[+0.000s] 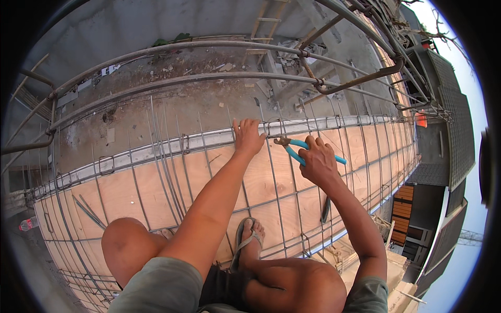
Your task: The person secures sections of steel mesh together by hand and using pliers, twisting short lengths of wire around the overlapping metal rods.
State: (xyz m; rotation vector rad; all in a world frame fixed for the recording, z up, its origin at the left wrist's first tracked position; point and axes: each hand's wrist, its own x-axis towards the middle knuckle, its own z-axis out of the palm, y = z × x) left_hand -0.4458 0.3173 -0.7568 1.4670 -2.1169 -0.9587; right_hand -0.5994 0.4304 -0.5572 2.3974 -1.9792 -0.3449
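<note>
My right hand is closed around the blue handles of a pair of end-cutting pincers. The metal jaws point left, beside a crossing of the rebar grid. Just left of those jaws, my left hand has its fingers curled over the long rebar along the far edge, thumb close to a cross bar. What lies under those fingers is hidden. Beneath the steel grid are plywood panels. My sandalled foot stands on the panels between the bars.
Pipe scaffolding runs beyond the far edge, above a lower floor strewn with debris. Loose bars lie at the left, and a dark tool-like piece lies right of my foot. A plastic bottle is at far left.
</note>
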